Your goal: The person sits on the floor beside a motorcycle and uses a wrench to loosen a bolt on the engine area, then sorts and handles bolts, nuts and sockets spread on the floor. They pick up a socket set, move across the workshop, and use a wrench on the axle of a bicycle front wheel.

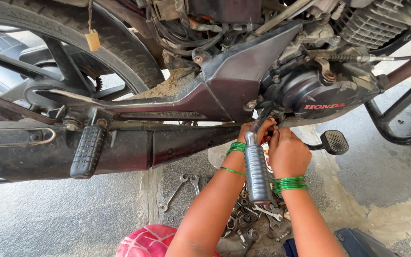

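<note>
Head camera: we see a small yellow tag [92, 40] hanging near the rear wheel [72, 52] and red lettering on the dark engine cover [324, 95]. Both hands, left hand [255, 132] and right hand [287, 153], have fingers curled together around the footrest lever [257, 171] top, under the engine; its ribbed grip hangs between the wrists, above spanners [177, 190] on the floor.

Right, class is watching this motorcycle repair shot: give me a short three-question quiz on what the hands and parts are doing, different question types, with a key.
1. True or false: both hands, the left hand and the right hand, work close together at the base of the engine case.
2. Multiple choice: the ribbed grey kick lever lies (A) between the two forearms, (B) on the rear wheel, (C) beside the brake pedal.
3. Fill in: loose wrenches and sockets lie on the ______ below the arms.

Key: 1 true; 2 A; 3 ground.
</note>
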